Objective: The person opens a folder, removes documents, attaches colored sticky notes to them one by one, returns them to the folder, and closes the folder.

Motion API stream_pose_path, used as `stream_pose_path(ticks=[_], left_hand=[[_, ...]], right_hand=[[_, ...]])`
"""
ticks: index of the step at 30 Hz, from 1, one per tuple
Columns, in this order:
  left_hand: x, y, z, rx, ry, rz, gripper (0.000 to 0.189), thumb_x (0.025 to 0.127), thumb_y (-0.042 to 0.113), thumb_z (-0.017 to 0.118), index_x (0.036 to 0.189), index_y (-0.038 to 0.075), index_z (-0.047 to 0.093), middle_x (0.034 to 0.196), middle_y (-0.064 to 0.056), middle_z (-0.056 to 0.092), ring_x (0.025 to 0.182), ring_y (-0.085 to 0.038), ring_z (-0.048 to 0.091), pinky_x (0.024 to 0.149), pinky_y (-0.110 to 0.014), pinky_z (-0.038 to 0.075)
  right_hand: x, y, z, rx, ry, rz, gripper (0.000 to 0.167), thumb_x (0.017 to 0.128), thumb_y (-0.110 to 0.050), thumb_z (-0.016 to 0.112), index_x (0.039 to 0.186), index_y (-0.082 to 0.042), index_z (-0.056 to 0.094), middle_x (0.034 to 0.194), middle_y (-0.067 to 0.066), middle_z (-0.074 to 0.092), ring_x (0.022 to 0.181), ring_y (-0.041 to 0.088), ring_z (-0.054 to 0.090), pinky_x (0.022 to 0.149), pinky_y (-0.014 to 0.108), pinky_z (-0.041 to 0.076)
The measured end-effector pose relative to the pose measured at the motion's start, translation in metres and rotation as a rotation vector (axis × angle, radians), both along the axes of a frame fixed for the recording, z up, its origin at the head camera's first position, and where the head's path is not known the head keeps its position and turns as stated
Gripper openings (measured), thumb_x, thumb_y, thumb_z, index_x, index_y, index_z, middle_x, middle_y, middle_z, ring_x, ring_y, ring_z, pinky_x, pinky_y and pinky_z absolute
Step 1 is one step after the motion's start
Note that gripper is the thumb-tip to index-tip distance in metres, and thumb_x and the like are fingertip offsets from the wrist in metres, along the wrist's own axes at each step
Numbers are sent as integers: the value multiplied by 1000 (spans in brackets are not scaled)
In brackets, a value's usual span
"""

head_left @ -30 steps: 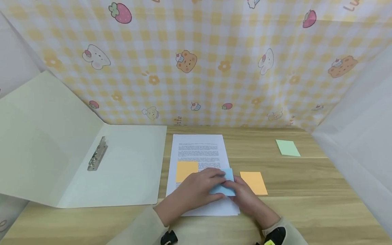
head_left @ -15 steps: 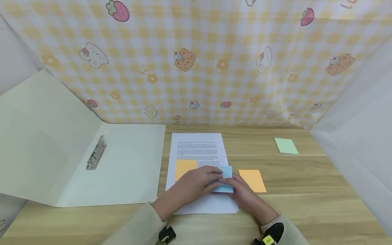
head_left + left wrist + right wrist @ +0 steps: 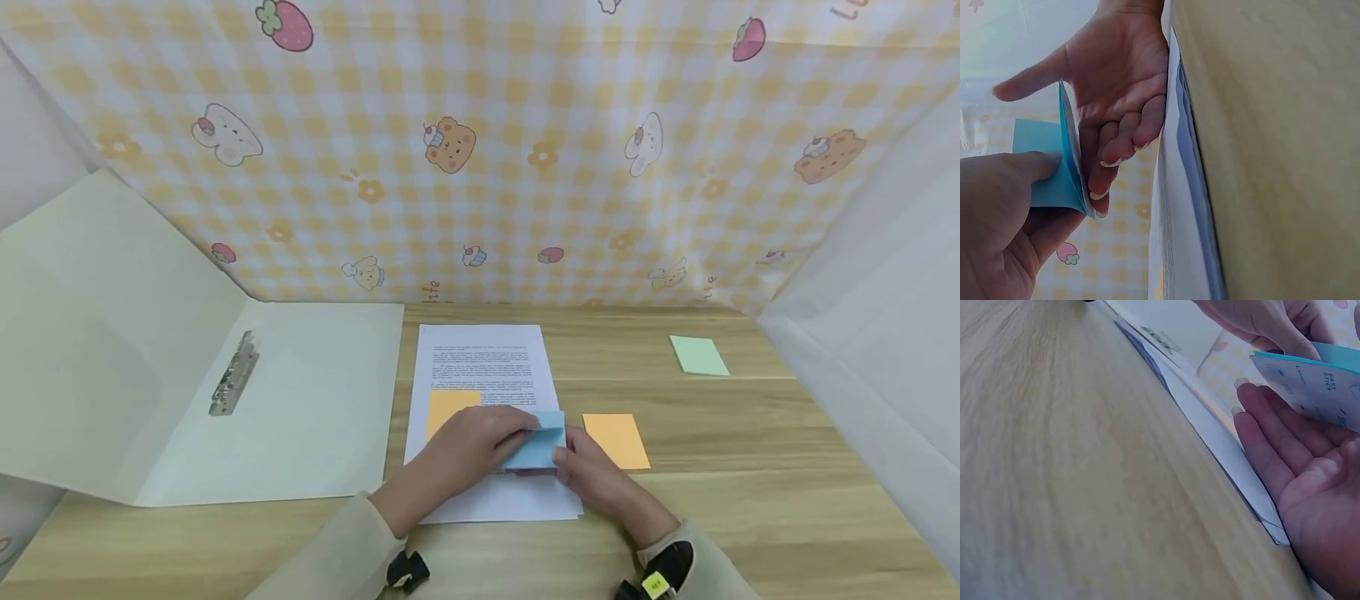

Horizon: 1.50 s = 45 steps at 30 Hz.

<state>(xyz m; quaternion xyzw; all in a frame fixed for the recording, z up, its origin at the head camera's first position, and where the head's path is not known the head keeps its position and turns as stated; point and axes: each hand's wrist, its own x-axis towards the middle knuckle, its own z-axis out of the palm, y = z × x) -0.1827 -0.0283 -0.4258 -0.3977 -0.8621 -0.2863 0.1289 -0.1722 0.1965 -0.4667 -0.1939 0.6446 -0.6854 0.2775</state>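
Note:
A blue sticky note pad (image 3: 542, 452) is held above a stack of printed paper (image 3: 483, 346). My left hand (image 3: 468, 446) pinches its top sheet (image 3: 1035, 134), which stands at an angle to the rest of the pad. From below, the pad's white backing (image 3: 1304, 387) shows printed lettering. My right hand (image 3: 600, 479) carries the pad on its extended fingers (image 3: 1282, 434), palm upward; in the left wrist view the thumb sticks out apart from the pad. An orange sticky note (image 3: 450, 410) lies on the paper stack, partly covered by the left hand.
At left a white folder (image 3: 330, 392) lies spread out, its cover leaning up, with a metal clip (image 3: 234, 375) inside. An orange sticky pad (image 3: 617, 440) and a green sticky pad (image 3: 699, 356) sit on the wooden table (image 3: 765, 500). A checkered cloth (image 3: 510, 200) hangs behind.
The right thumb has drawn back toward the pad's near right edge. The left fingers have lifted the blue top sheet, so a bend now shows across it. The view has shifted slightly.

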Motion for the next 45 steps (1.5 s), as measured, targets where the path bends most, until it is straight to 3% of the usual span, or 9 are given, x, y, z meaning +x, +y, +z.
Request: stream_pose_path(ticks=[5,9,18,27,32,36,45], left_hand=[[-2,1,0,11,-5,7,15,95,15,70,109,14,77,106,2,79,102,-11,75,88,-26,60],[-3,0,2,14,-37,44,15,95,16,70,108,14,78,104,2,80,98,-11,76,84,-26,61],[-5,-4,5,108,-158,86,17,94,15,71,110,12,78,105,-2,80,97,-14,77,80,-27,62],[-9,-8,7,205,-318,137,17,95,14,70,109,9,78,108,-5,79,97,-13,76,80,-25,61],[-12,-10,6,232,-406,181,14,96,15,69,104,11,79,99,-3,80,73,-4,63,64,-16,49],[-15,-13,6,279,-479,209,13,96,16,69,102,11,79,94,-2,78,64,-5,51,57,-16,40],[-22,-20,5,375,-653,249,17,97,18,68,106,8,78,89,-3,77,67,-9,59,62,-18,51]], right_hand=[[-2,-8,2,37,-10,-41,59,107,-22,50,151,12,32,145,8,60,119,8,67,100,23,54],[-3,-9,2,84,-1,-56,54,107,-22,49,149,10,38,144,18,59,115,10,70,98,24,55],[-4,-10,3,192,61,-63,52,106,-24,51,146,9,43,140,22,61,115,4,68,98,16,51],[-4,-11,4,241,100,-74,46,106,-22,50,141,7,51,139,24,61,118,-1,64,100,12,47],[-4,-11,3,244,98,-76,46,105,-22,50,139,8,52,137,24,63,116,0,65,100,12,46],[-5,-11,3,265,95,-79,46,105,-25,50,140,5,53,137,20,64,118,1,64,100,12,46],[-5,-12,3,293,85,-88,43,106,-29,50,136,1,58,133,15,68,117,3,64,100,12,46]])
